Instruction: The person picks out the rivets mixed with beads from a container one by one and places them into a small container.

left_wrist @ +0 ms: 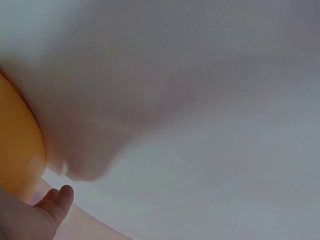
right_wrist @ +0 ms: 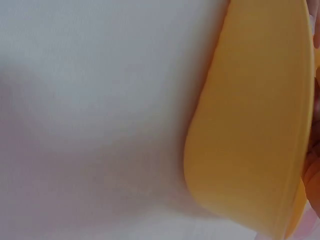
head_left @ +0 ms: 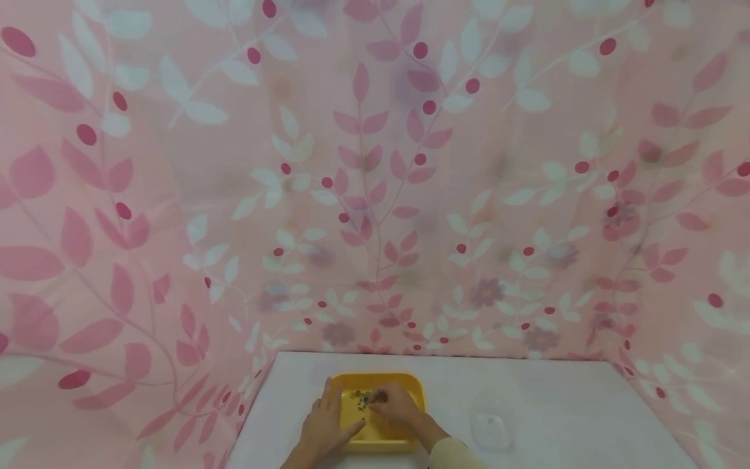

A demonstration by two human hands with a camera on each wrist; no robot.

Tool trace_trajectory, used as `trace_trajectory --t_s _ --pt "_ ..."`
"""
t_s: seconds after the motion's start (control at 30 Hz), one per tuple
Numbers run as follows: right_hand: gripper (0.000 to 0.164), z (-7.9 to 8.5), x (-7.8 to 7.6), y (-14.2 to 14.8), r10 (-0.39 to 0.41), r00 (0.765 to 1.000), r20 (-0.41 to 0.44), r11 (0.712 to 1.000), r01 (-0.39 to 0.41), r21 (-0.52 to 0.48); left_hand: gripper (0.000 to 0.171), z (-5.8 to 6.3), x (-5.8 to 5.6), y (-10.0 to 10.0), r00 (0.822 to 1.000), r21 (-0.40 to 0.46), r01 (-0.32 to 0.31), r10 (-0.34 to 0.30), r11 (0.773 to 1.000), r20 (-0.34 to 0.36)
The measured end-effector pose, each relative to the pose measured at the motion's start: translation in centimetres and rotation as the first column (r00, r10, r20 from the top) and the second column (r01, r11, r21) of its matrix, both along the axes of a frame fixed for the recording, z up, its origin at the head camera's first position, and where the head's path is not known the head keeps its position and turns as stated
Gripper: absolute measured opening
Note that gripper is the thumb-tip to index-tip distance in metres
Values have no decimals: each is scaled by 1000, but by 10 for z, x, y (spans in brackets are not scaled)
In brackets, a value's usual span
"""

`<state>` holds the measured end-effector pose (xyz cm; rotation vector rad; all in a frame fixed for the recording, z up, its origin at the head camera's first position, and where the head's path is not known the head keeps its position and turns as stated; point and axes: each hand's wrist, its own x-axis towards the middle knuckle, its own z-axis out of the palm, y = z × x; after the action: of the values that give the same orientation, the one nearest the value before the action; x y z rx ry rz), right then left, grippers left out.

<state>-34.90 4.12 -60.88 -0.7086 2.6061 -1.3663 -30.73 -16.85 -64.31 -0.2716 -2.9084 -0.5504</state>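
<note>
A yellow tray (head_left: pixel 383 447) with raised sides stands on the white table. Small dark pieces (head_left: pixel 360 400) lie scattered on its floor, too small to make out closely. My left hand (head_left: pixel 321 422) rests along the tray's left side, fingers straight, its thumb reaching in over the near left part. Inside the tray, my right hand (head_left: pixel 400 405) has its fingers curled, with a dark clump of the pieces between thumb and fingers. The tray's outer wall (right_wrist: pixel 245 120) fills much of the right wrist view and hides most of that hand.
A clear, shallow plastic container (head_left: pixel 491 430) sits on the white table (head_left: pixel 556 404) to the right of the tray. Pink leaf-patterned cloth (head_left: pixel 375 195) hangs behind the table and along both sides.
</note>
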Motion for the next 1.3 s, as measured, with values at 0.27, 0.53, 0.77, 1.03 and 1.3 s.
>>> trace_trajectory --t_s 0.27,0.53,0.77,1.03,1.3 --pt "6 8 -3 13 27 999 -43 1000 -27 -1 101 1 -3 -4 1000 16 -3 3 1000 6" --pt "6 16 -6 33 19 986 -163 1000 -18 9 99 1 -4 -5 1000 25 14 -13 1000 -22" --pt "9 29 2 67 21 983 -182 998 -9 67 99 -4 -3 -4 1000 49 21 -21 999 8" --pt "5 32 6 105 -38 988 -147 993 54 106 98 -5 4 -2 1000 33 22 -22 999 4" --pt "6 34 6 135 -99 977 -187 987 120 103 98 -7 -2 -1 999 16 16 -15 1000 -29"
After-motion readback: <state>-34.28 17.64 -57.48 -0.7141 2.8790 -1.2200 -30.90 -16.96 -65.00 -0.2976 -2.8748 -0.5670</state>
